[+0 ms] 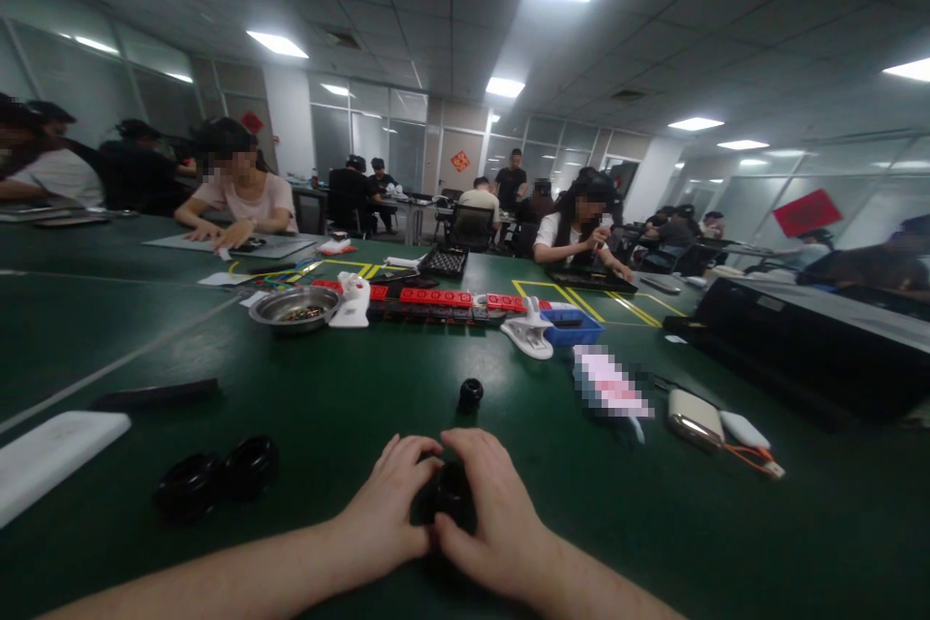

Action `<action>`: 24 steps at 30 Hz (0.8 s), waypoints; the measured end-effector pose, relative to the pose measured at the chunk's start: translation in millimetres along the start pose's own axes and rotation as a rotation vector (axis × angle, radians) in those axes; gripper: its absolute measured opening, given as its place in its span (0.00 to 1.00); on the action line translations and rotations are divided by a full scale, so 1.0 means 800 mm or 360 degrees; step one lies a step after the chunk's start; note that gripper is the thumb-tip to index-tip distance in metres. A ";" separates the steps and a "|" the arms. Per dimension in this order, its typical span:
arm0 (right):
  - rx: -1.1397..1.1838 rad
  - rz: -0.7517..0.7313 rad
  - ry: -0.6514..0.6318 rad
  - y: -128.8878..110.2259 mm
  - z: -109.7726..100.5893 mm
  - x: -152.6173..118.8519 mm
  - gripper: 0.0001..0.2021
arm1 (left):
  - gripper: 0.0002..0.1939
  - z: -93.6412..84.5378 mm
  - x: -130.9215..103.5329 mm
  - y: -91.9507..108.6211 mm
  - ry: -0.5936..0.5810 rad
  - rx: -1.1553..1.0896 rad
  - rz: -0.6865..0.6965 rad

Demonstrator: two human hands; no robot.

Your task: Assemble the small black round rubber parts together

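Observation:
In front of me, my left hand (385, 504) and my right hand (501, 513) curve around a glossy black round part (451, 489) from both sides. Their fingertips nearly meet at its far edge, and the thumbs come together on the near side. Much of this part is hidden by the fingers. A smaller black round part (471, 394) stands just beyond the hands. To the left, two black ring-shaped parts, one (187, 486) and another (251, 467), lie side by side with hollow middles.
A white block (58, 455) and a dark strip (156, 394) lie left. Across the green table (349, 397) stand a metal bowl (294, 312) of small pieces, red blocks (436, 298), white clamps (529, 334) and a blue bin (573, 327). A power bank (696, 418) lies right. Co-workers sit opposite.

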State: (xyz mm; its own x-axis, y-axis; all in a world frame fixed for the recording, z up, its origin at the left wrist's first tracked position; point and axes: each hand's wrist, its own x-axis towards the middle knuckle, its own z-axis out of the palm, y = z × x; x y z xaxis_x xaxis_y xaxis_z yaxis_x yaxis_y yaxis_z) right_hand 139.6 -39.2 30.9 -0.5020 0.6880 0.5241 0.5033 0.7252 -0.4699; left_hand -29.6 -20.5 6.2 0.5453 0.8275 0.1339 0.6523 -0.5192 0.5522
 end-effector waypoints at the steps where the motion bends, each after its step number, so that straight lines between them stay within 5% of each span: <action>1: -0.0060 0.0091 0.0031 0.002 0.003 -0.001 0.28 | 0.22 0.000 0.000 0.000 -0.0004 0.0003 -0.0006; 5: -0.0164 0.0310 0.0052 0.007 0.010 -0.003 0.24 | 0.21 -0.003 -0.001 0.003 0.0023 -0.0009 0.0000; 11: 0.0141 -0.0156 -0.0092 0.000 0.000 0.000 0.28 | 0.24 -0.002 -0.001 0.002 0.0037 0.0000 0.0046; 19: -0.0145 0.0194 0.0074 0.001 0.016 -0.001 0.23 | 0.25 0.004 -0.003 -0.002 0.0096 0.0006 0.0038; 24: 0.0032 -0.0082 0.0072 -0.001 0.017 -0.005 0.26 | 0.25 0.000 -0.003 0.004 0.0073 -0.0004 0.0022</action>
State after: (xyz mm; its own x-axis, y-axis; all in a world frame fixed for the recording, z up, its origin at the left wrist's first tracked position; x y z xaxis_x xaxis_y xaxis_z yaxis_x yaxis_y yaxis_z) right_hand 131.8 -41.6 19.7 -0.4943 0.6479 0.5797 0.4630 0.7605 -0.4552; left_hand -29.2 -24.4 7.6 0.5292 0.8293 0.1791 0.6438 -0.5300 0.5519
